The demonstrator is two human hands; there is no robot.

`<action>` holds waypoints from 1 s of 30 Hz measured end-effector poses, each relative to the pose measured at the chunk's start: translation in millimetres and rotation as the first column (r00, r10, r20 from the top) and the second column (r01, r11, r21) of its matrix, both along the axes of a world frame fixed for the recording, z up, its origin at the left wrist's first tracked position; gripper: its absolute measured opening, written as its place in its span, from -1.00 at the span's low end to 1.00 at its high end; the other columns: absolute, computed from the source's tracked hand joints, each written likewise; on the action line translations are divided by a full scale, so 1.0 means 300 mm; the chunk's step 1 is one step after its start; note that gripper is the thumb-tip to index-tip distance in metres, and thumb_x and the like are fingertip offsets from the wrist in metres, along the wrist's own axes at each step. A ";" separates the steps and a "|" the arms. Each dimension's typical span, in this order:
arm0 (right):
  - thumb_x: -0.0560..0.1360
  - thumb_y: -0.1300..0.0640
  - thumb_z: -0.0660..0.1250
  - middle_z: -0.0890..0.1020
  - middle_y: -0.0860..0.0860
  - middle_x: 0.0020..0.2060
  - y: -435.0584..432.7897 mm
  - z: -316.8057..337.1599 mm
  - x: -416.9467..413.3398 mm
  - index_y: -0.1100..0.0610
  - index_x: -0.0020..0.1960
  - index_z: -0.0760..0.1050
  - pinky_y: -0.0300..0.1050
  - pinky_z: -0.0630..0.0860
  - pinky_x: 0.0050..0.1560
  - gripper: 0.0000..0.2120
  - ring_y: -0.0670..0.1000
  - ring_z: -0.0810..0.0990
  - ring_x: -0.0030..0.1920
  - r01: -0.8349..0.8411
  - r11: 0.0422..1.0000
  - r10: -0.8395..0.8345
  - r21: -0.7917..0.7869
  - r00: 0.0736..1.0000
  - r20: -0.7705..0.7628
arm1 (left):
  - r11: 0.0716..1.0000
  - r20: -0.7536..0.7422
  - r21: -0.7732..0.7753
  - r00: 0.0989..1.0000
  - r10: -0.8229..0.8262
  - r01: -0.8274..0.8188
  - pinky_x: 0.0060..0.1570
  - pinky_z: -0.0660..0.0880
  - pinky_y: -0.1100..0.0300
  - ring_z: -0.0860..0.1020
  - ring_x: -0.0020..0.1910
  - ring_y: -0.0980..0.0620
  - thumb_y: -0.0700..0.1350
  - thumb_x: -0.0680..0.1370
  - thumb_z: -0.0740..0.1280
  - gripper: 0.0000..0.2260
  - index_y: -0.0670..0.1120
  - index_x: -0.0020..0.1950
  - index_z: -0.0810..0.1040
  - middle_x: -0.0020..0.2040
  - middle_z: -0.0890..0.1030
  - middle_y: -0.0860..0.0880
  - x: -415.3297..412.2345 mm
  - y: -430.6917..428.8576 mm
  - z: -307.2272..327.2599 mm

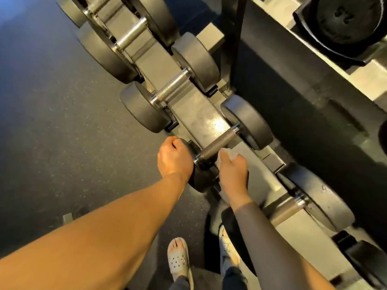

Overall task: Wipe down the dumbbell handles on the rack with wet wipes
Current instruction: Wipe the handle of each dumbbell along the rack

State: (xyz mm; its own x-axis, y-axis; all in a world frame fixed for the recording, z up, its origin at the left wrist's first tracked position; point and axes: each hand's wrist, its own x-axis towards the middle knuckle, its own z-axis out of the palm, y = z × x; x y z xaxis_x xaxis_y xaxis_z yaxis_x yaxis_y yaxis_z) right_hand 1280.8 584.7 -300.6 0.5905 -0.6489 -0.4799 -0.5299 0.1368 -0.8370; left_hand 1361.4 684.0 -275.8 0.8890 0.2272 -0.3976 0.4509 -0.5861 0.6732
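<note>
A row of black dumbbells lies across a grey rack [194, 109] that runs from top left to bottom right. My left hand [172, 158] grips the near head [201, 178] of one dumbbell, fingers curled over its rim. My right hand [232, 166] holds a crumpled white wet wipe [227, 153] right beside the near end of that dumbbell's knurled metal handle [219, 144]; I cannot tell whether the wipe touches it. The far head [249, 122] of this dumbbell rests on the rack's back rail.
More dumbbells sit on the rack, one handle [172, 86] further up and another handle [287, 208] nearer my right arm. An upper shelf holds a dumbbell head [343, 17] at top right. Dark speckled floor [52, 122] lies to the left. My feet in sandals [180, 258] stand below.
</note>
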 end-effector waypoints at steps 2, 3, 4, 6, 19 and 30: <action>0.67 0.16 0.26 0.56 -0.02 -0.32 -0.022 0.013 -0.015 0.05 -0.23 0.53 -0.11 0.47 -0.16 -0.71 -0.07 0.55 -0.26 0.085 0.995 -0.088 0.049 0.993 0.076 | 1.000 -0.004 -0.021 1.000 -0.011 0.010 -0.09 0.40 0.11 0.48 -0.17 0.15 -0.07 0.67 0.09 -0.75 0.12 -0.11 0.48 -0.18 0.52 0.14 0.002 0.007 -0.002; 0.67 0.14 0.25 0.57 -0.01 -0.30 -0.025 0.018 -0.020 0.05 -0.20 0.54 -0.12 0.48 -0.15 -0.72 -0.06 0.55 -0.25 0.041 0.999 -0.041 0.001 0.995 0.094 | 1.000 -0.006 -0.026 1.000 -0.014 0.014 -0.11 0.41 0.10 0.50 -0.16 0.13 -0.07 0.66 0.09 -0.75 0.09 -0.10 0.51 -0.17 0.53 0.12 0.003 0.010 -0.006; 0.68 0.11 0.24 0.59 -0.01 -0.24 -0.024 0.024 -0.023 0.06 -0.13 0.57 -0.15 0.49 -0.12 -0.76 -0.08 0.57 -0.21 -0.061 0.992 0.070 -0.106 0.994 0.085 | 0.999 -0.005 -0.029 1.000 -0.018 0.018 -0.14 0.43 0.08 0.50 -0.17 0.07 -0.06 0.65 0.08 -0.75 0.05 -0.11 0.52 -0.17 0.54 0.07 0.003 0.013 -0.010; 0.65 0.11 0.28 0.60 -0.02 -0.07 -0.027 0.032 -0.013 0.08 0.05 0.59 -0.16 0.49 -0.04 -0.88 -0.07 0.55 -0.06 -0.350 0.802 0.369 -0.484 0.928 -0.058 | 0.999 0.000 -0.026 1.000 -0.024 0.024 -0.20 0.42 0.06 0.48 -0.22 -0.02 -0.06 0.64 0.08 -0.74 0.00 -0.15 0.50 -0.20 0.53 -0.01 0.004 0.017 -0.020; 0.68 -0.05 0.04 0.54 0.05 -0.07 -0.113 0.112 0.281 0.08 -0.08 0.43 0.07 0.35 0.20 -0.69 0.08 0.48 -0.05 -0.897 -0.378 0.693 -0.229 -0.110 -0.713 | 1.000 0.011 -0.016 1.000 -0.015 0.015 0.03 0.51 -0.03 0.55 0.02 -0.08 -0.02 0.67 0.11 -0.75 0.00 0.04 0.58 0.02 0.61 -0.04 0.008 0.009 -0.024; 0.57 0.13 0.32 0.61 0.08 0.02 -0.104 0.113 0.272 0.11 0.08 0.52 -0.04 0.37 -0.01 -0.89 0.11 0.58 0.06 -0.846 -0.293 0.602 -0.446 0.200 -0.773 | 1.000 0.022 -0.020 1.000 -0.017 0.018 0.26 0.52 -0.09 0.55 0.20 -0.04 0.02 0.66 0.10 -0.65 -0.01 0.31 0.58 0.21 0.62 -0.01 0.005 0.007 -0.033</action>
State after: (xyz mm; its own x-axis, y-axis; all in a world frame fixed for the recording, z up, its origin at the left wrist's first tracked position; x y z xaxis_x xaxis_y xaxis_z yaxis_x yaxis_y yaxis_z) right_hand 1362.4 553.6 -266.7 0.9041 0.1887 -0.3834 0.1926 -0.9809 -0.0286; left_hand 1362.8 686.1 -285.6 0.9011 0.2036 -0.3827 0.4260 -0.5799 0.6945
